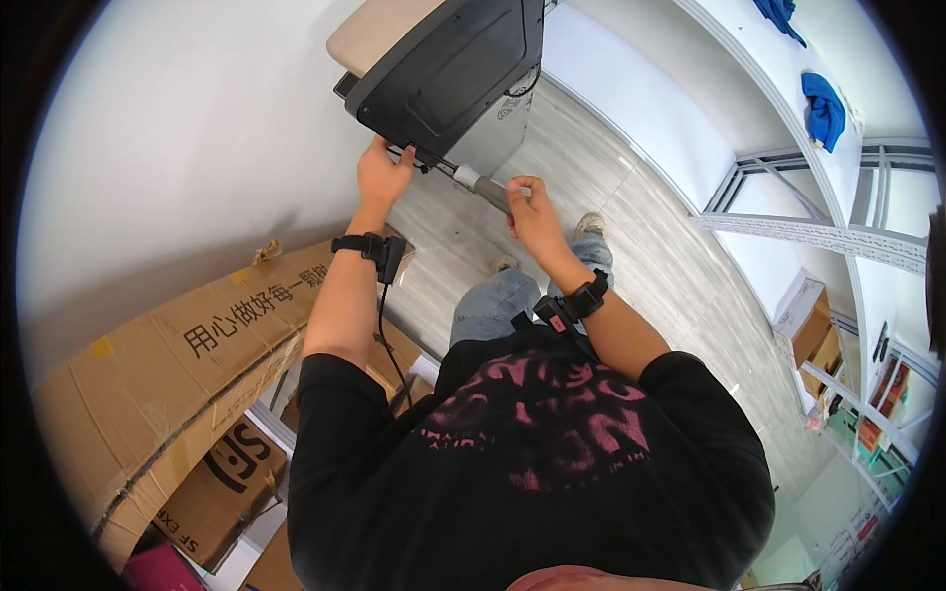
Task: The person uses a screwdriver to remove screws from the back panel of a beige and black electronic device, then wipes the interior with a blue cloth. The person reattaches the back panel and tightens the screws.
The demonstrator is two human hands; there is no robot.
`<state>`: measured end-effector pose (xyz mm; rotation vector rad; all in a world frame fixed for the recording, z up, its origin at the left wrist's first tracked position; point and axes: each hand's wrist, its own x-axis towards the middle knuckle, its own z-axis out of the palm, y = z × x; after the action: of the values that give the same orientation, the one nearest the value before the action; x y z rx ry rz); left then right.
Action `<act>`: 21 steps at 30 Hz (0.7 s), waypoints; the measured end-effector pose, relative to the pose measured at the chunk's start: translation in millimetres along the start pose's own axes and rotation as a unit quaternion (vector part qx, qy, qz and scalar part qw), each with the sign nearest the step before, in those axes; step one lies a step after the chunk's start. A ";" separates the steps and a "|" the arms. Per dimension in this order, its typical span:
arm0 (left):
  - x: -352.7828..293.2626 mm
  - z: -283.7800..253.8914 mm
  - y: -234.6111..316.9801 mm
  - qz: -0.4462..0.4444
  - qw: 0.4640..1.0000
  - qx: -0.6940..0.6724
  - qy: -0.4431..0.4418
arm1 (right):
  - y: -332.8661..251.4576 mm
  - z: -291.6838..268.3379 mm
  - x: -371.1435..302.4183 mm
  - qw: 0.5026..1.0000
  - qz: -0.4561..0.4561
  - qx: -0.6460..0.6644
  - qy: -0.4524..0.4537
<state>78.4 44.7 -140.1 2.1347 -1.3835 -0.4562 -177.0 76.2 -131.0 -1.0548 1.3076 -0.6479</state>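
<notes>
A black moulded plastic panel (pixel 448 79) with a beige padded part (pixel 379 30) against it stands tilted at the top of the head view. My left hand (pixel 384 177) grips its lower edge, thumb on the near side; some fingertips are hidden. Beside that thumb, the thin metal end of a grey cylindrical tool (pixel 490 192) with a pale collar meets the panel's corner. My right hand (pixel 532 217) is closed at the tool's other end, fingers curled and pinched. What exactly the metal tip touches is too small to tell.
A white wall (pixel 197 148) rises on the left, above a long cardboard box (pixel 168 364) and a smaller carton (pixel 222 492). Behind the panel stands a pale printed box (pixel 498 138). White shelving (pixel 788 231) lines the right, with a blue cloth (pixel 823 110). Light wood-look flooring (pixel 680 256) lies between.
</notes>
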 end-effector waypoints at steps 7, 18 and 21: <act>-0.6 -2.1 0.7 -0.002 0.999 0.036 0.003 | -9.5 -7.9 -2.2 0.982 0.104 0.099 -0.119; 4.8 3.0 -10.3 0.073 0.996 0.037 0.024 | -11.6 -9.3 6.3 0.978 0.107 0.117 -0.132; 4.8 1.5 -10.2 0.059 0.997 0.039 0.006 | -18.8 -14.1 0.2 0.978 0.103 0.122 -0.132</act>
<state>86.9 43.1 -147.5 2.0991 -1.5339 -0.3487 -187.4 64.7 -113.4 -0.7631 1.0582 -0.4782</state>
